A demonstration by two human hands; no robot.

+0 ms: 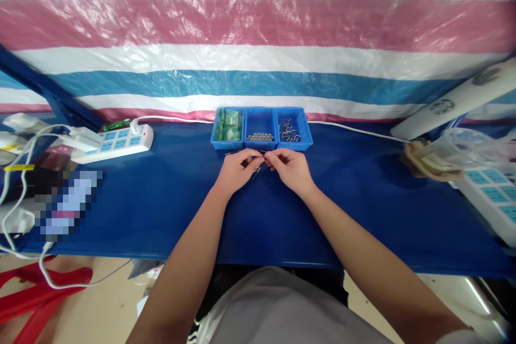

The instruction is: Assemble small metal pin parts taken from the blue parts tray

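My left hand (238, 170) and my right hand (291, 170) meet fingertip to fingertip just in front of three blue bins, both closed in a pinch. What sits between the fingertips is tiny and mostly covered by them. A thin metal piece (256, 172) shows below the fingers; whether it is held or lies on the table I cannot tell. Small shiny round metal parts lie in the middle bin (260, 114). Slim metal pin-like parts (289, 131) are scattered in the right bin (308, 131). Green-looking pieces (230, 126) fill the left bin (227, 145).
A white power strip (121, 142) with plugs and cables stands at the left, with a blurred-out phone-like object (70, 204) nearby. On the right are a clear plastic cup (459, 148), a second power strip (489, 193) and a white tube (451, 99). Striped sheeting (258, 21) hangs behind the blue table (161, 215).
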